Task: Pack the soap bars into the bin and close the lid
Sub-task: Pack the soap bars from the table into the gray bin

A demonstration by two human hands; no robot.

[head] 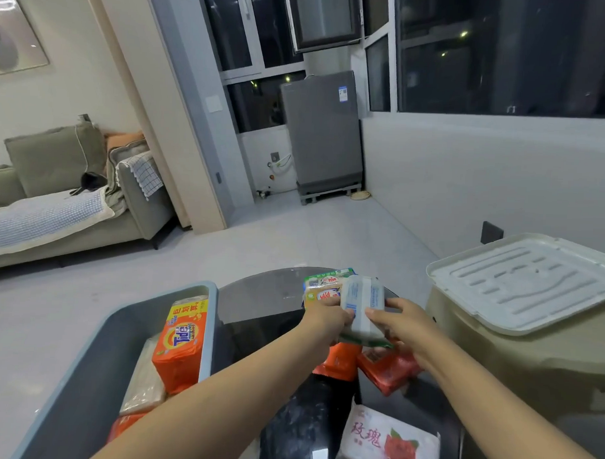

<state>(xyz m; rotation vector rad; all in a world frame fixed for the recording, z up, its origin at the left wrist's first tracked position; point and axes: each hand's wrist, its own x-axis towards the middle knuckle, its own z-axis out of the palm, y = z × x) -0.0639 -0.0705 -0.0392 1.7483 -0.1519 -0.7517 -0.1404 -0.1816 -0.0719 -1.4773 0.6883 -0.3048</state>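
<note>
Both my hands hold a white-and-blue soap pack (362, 305) above the dark round table (257, 306). My left hand (327, 316) grips its left side and my right hand (399, 318) pinches its right side. Behind it lie yellow and green soap packs (321, 286). Orange soap packs (385, 369) lie under my hands. A white rose-printed soap pack (388, 441) sits at the table's near edge. The grey-blue bin (83, 376) at left holds an orange Tide pack (180, 348) and a pale pack (145, 381).
A beige container (515, 367) stands at right with a white ribbed lid (525, 281) resting on top. A grey sofa (65, 193) is far left, and a grey washing machine (323, 134) stands by the windows.
</note>
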